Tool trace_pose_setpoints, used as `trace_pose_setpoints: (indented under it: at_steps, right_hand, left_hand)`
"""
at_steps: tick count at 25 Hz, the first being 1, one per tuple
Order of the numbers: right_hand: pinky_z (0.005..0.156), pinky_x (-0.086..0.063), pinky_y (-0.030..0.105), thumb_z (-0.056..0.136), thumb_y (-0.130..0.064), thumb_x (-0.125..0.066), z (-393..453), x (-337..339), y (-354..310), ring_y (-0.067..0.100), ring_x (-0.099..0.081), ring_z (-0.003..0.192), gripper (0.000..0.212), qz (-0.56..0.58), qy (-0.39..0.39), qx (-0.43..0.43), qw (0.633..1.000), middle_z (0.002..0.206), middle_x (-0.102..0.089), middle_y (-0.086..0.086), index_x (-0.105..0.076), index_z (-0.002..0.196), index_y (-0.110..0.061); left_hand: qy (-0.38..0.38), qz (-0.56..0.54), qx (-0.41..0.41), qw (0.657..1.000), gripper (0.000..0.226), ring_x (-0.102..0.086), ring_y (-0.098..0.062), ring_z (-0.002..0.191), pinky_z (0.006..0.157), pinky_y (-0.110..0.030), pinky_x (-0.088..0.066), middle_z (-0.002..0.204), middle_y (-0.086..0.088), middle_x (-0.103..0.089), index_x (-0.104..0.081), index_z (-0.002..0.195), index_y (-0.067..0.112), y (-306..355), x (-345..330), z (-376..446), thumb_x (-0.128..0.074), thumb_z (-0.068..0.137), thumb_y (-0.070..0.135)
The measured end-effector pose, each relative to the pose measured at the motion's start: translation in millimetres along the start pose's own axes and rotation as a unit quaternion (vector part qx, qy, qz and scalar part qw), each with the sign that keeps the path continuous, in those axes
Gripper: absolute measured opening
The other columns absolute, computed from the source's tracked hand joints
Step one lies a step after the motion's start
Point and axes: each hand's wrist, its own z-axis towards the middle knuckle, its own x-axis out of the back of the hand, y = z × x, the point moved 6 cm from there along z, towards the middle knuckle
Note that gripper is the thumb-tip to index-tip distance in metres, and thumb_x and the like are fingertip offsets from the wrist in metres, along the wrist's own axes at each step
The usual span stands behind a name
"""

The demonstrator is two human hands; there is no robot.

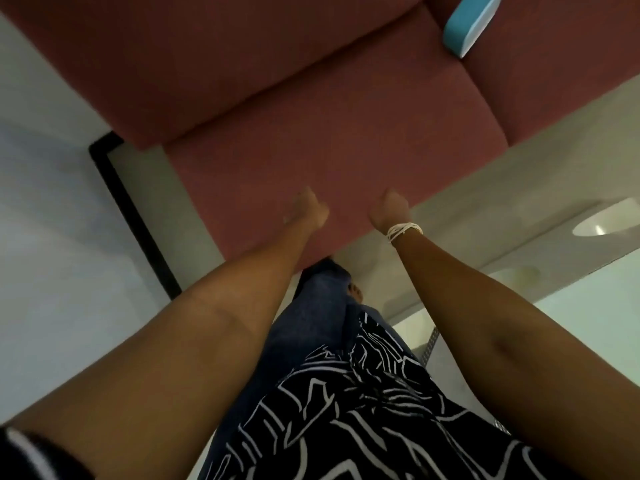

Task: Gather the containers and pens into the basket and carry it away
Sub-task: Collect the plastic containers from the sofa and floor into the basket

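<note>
No basket, containers or pens are in view. Both my arms stretch forward and down over the front of a dull red sofa seat (329,143). My left hand (310,211) is blurred, with its fingers curled under and nothing seen in it. My right hand (389,211), with a white string band at the wrist, is a fist with the thumb up, and nothing shows in it either. The two hands are a hand's width apart, near the seat's front edge.
A blue and white pad (469,22) lies on the sofa at the top right. A black-edged panel (128,209) runs along the pale floor at left. A glass tabletop (571,306) with a white round object (606,223) under or behind it stands at right. My patterned clothing fills the bottom.
</note>
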Motion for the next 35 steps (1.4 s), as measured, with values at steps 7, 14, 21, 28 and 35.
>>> trace_pose_setpoints:
  at_steps: [7, 14, 21, 28, 35]
  right_hand:
    - [0.073, -0.044, 0.032, 0.087, -0.01, -0.049, 66, 42, -31, 0.039, -0.061, 0.105, 0.033, 0.041, -0.012, -0.043, 0.998, 0.117, -0.063, 0.024, -0.057, 0.114, 0.005]
    - [0.078, -0.041, 0.029, 0.089, -0.013, -0.05, 169, 107, -45, 0.037, -0.06, 0.109, 0.032, 0.074, -0.041, -0.044, 0.995, 0.121, -0.061, 0.022, -0.055, 0.117, 0.002]
    - [0.095, -0.049, 0.045, 0.1, -0.03, -0.04, 311, 208, -19, 0.032, -0.062, 0.101, 0.025, 0.263, -0.032, -0.139, 0.954, 0.111, -0.061, 0.018, -0.051, 0.082, -0.017]
    - [0.088, -0.052, 0.038, 0.082, -0.041, -0.071, 411, 253, -24, 0.025, -0.066, 0.093, 0.059, 0.421, -0.072, -0.17, 0.888, 0.116, -0.065, 0.009, -0.055, 0.125, -0.003]
    - [0.092, -0.055, 0.04, 0.066, -0.052, -0.083, 441, 230, -44, 0.027, -0.064, 0.112, 0.094, 0.403, -0.09, -0.17, 0.895, 0.13, -0.06, 0.01, -0.042, 0.136, -0.005]
  left_hand:
    - [0.013, 0.027, 0.001, 1.0, 0.062, -0.036, -0.033, 0.14, 0.115, -0.044, -0.033, 0.151, -0.015, -0.039, -0.029, 0.149, 0.009, 65, 44, 78, -0.052, 0.094, 0.029]
    - [0.036, 0.016, 0.016, 0.999, 0.055, -0.044, -0.032, 0.136, 0.114, -0.038, -0.033, 0.144, -0.015, -0.05, -0.036, 0.146, 0.011, 138, 48, 132, -0.052, 0.095, 0.025]
    - [-0.015, -0.071, 0.089, 0.993, 0.064, -0.042, -0.033, 0.138, 0.113, -0.039, -0.035, 0.153, -0.017, -0.036, -0.027, 0.151, 0.009, 249, 1, 170, -0.055, 0.095, 0.026]
    - [-0.026, 0.052, 0.058, 0.997, 0.093, -0.004, -0.021, 0.152, 0.115, -0.064, -0.007, 0.164, 0.001, 0.003, -0.006, 0.154, 0.029, 307, -17, 205, -0.061, 0.084, 0.052]
    - [-0.169, 0.105, 0.088, 0.976, 0.127, 0.019, -0.027, 0.149, 0.115, -0.065, -0.007, 0.156, 0.003, 0.035, 0.023, 0.149, 0.033, 300, -52, 224, -0.071, 0.07, 0.063]
